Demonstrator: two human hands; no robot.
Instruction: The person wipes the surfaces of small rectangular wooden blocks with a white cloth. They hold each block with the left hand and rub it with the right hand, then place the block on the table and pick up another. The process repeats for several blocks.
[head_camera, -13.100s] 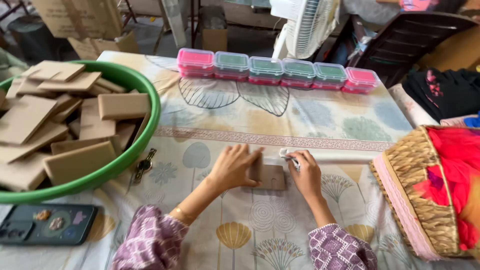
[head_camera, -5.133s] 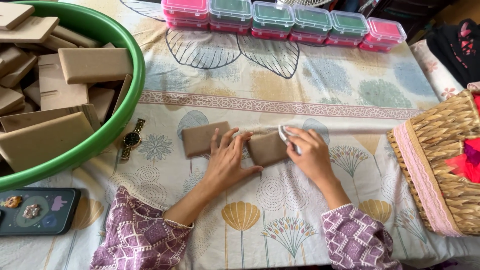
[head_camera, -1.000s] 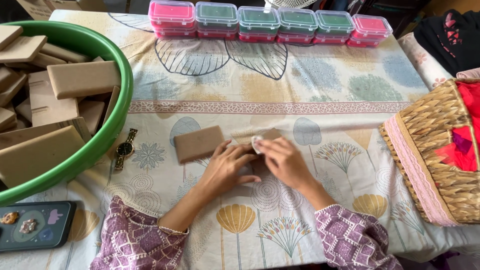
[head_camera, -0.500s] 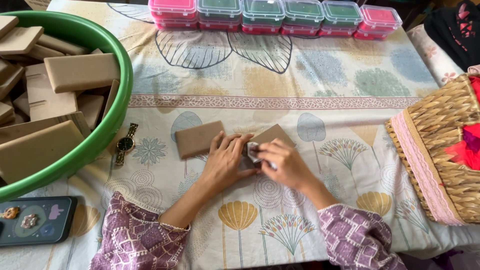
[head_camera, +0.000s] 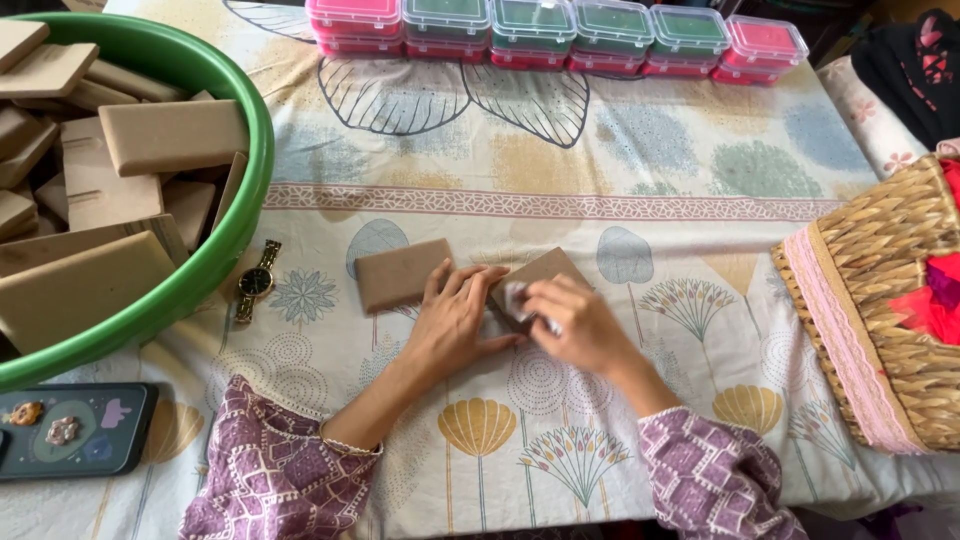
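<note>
- Left hand (head_camera: 455, 325) lies flat, palm down, fingers spread a little, on the patterned cloth (head_camera: 640, 170). Its fingertips press the near edge of a brown paper-wrapped parcel (head_camera: 545, 275). It grips nothing; the hand is open and only pins the parcel down.
- Right hand (head_camera: 580, 325) is bunched over the same parcel from the other side, fingers curled together. Thumb and forefinger are pinched on a small whitish scrap (head_camera: 517, 297), possibly tape, which sits at the parcel's near corner. The picture is soft here, so I cannot tell whether the scrap is stuck down or loose.
- The parcel lies at the middle of the table, turned at an angle, its far corner clear of both hands.
- A second wrapped parcel (head_camera: 403, 274) lies flat just left of the left hand, untouched, close to the first but apart from it.
- A wristwatch (head_camera: 256, 281) lies on the cloth beside the rim of a green tub (head_camera: 215, 265), which is heaped with more brown wrapped parcels.
- A row of small lidded boxes (head_camera: 555, 30), pink and green, runs along the far edge.
- A woven basket (head_camera: 880, 300) with red cloth inside stands at the right.
- A phone (head_camera: 75, 430) in a dark case lies at the near left corner.
</note>
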